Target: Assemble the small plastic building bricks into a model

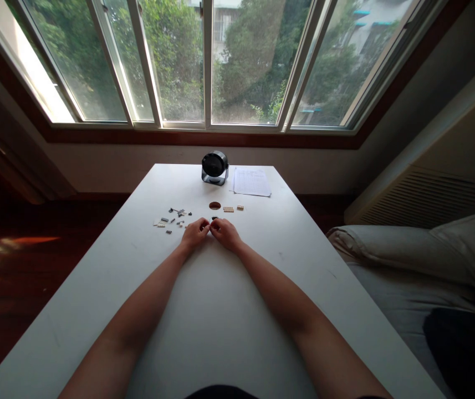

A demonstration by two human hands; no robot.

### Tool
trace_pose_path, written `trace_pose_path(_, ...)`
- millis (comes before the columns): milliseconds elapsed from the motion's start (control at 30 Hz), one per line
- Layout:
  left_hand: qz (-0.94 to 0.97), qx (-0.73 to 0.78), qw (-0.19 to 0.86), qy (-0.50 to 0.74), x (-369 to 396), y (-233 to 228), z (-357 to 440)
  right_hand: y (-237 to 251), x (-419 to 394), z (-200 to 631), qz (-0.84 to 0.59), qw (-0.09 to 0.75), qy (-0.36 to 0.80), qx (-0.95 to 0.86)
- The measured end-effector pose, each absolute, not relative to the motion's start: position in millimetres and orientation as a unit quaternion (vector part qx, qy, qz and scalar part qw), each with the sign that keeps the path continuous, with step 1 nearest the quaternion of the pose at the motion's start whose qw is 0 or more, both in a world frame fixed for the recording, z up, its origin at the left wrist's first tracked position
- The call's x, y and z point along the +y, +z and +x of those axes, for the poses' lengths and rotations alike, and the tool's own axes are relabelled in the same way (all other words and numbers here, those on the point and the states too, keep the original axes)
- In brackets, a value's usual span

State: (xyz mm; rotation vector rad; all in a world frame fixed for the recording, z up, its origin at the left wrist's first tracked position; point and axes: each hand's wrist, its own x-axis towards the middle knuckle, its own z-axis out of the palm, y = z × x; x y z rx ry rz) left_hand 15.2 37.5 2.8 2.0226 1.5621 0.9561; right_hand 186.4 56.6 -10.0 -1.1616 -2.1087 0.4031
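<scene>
Both hands meet fingertip to fingertip, left hand (194, 233) and right hand (225, 232) pinching a tiny dark brick piece (214, 219) over the white table (220, 310); one slip could flick it among the scattered small grey and tan bricks (173, 217).

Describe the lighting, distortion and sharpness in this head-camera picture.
Head view: backlit by the window, so the floor and walls fall dark; the white table reflects soft light; wide-angle bending bows the window frame; the small pieces by both hands are too tiny to resolve.

Small bricks (173, 217) crowd ahead; near table (220, 321) lies open.
</scene>
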Motion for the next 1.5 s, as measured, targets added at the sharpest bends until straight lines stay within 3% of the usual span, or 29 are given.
trace_pose_path(1500, 0.725, 0.572, 0.2, 0.329, 35.7, 5.6, 17.1, -10.3, 57.4, 187.1, -0.436, 0.34, 0.148, -0.82)
